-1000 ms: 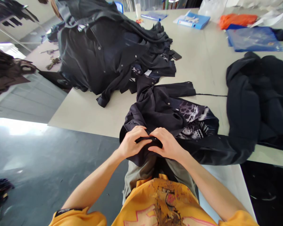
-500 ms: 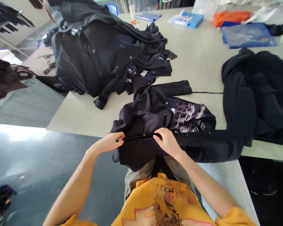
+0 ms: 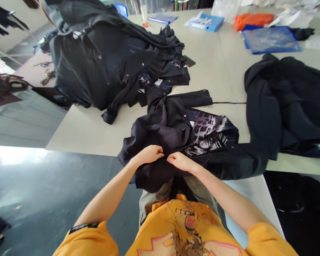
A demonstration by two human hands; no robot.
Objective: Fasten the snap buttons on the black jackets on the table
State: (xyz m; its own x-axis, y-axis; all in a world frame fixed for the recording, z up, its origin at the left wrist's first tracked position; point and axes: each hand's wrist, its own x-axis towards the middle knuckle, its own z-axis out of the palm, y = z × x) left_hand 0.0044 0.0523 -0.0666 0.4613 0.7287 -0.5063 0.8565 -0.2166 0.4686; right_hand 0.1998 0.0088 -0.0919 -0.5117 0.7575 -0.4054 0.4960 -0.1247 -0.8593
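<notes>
A black shirt [image 3: 160, 133] with snap buttons and a patterned black-and-white panel [image 3: 208, 129] lies at the table's near edge, part of it hanging over my lap. My left hand [image 3: 150, 154] is closed on the front edge of this shirt, fingers pinched. Close to its right, my right hand [image 3: 180, 161] also pinches the same edge. Only a small gap separates the two hands. Whatever button or seam lies under the fingertips is hidden.
A large heap of black garments [image 3: 96, 60] covers the table's left side. More dark garments [image 3: 296, 103] lie at right. Farther back are a blue folder box [image 3: 212, 23], an orange bag [image 3: 252, 20] and blue plastic packets [image 3: 273, 39]. Bare tabletop [image 3: 80, 131] shows at left.
My left hand has moved right along the shirt's edge, from its left end to beside my right hand. My right hand has shifted slightly left and down. The edge now looks more bunched.
</notes>
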